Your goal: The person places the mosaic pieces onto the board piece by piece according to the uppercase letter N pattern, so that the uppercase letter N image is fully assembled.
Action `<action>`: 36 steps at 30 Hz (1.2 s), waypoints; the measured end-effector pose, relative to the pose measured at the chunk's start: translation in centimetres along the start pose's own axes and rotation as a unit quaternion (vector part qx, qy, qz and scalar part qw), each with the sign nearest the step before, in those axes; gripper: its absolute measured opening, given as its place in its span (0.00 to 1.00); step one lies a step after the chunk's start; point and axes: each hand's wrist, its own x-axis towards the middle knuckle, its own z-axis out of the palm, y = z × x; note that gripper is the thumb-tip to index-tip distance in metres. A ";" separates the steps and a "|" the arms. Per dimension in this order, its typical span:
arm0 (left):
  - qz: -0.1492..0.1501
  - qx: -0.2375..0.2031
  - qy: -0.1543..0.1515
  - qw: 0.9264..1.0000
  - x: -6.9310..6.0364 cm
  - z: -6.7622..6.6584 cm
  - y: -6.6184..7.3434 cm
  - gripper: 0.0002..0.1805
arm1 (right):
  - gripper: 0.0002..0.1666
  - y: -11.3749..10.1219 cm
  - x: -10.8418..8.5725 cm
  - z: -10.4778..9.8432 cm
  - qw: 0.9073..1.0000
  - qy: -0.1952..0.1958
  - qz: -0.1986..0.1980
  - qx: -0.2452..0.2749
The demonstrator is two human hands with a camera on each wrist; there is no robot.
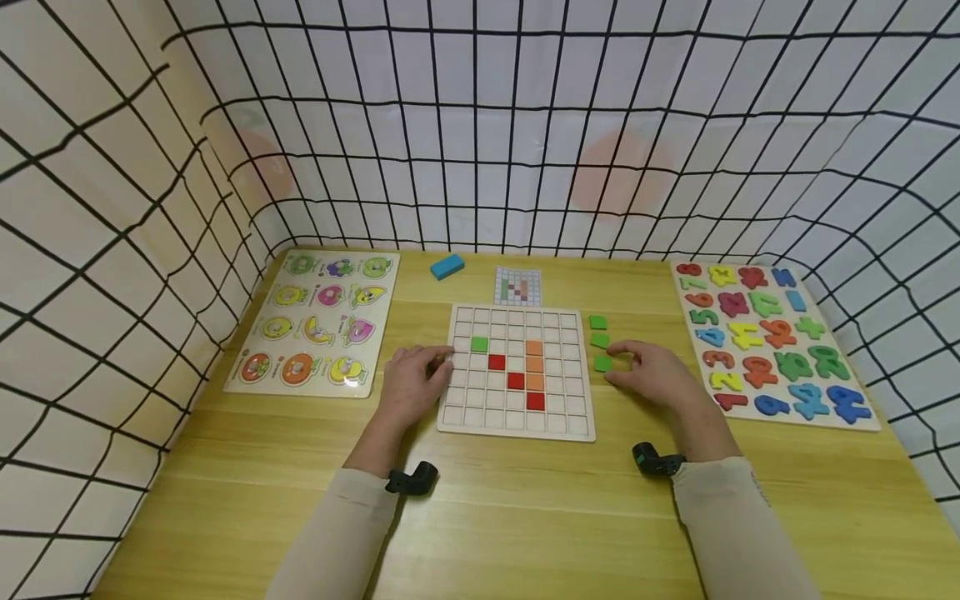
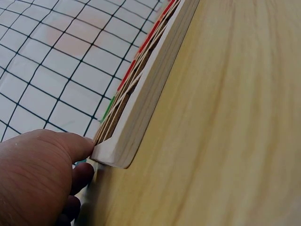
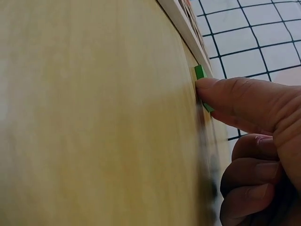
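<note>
A square wooden grid board [image 1: 480, 423] lies in the middle of the table, holding one green tile [image 1: 479, 344], several red tiles [image 1: 516, 381] in a diagonal and an orange column [image 1: 534, 364]. My left hand [image 1: 411, 385] rests at the board's left side; in the left wrist view its thumb touches the corner. On the right, my right hand [image 1: 654, 371] pinches a green tile [image 3: 199, 72] between thumb and forefinger, its other fingers curled in. Two more green tiles, an upper one [image 1: 597, 322] and a middle one [image 1: 599, 340], lie beside the board.
A printed pattern card [image 1: 517, 286] lies behind the board, near a blue block [image 1: 447, 267]. To the left is a fruit picture board [image 1: 381, 325], to the right a number and letter puzzle board [image 1: 810, 417]. A black wire mesh [image 1: 513, 108] encloses the table.
</note>
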 end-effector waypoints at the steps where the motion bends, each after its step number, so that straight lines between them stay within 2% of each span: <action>1: 0.001 0.000 0.000 1.000 0.0 0.0 0.0 0.17 | 0.32 0.0 0.0 0.0 1.000 0.000 -0.001 0.001; 24: 0.003 0.000 0.000 1.000 0.0 0.0 0.0 0.17 | 0.25 0.1 -0.2 0.2 1.000 0.014 -0.017 -0.005; 36: 0.000 -0.001 -0.001 1.000 0.1 0.0 0.0 0.16 | 0.25 -0.5 -0.4 0.2 1.000 0.023 -0.019 -0.009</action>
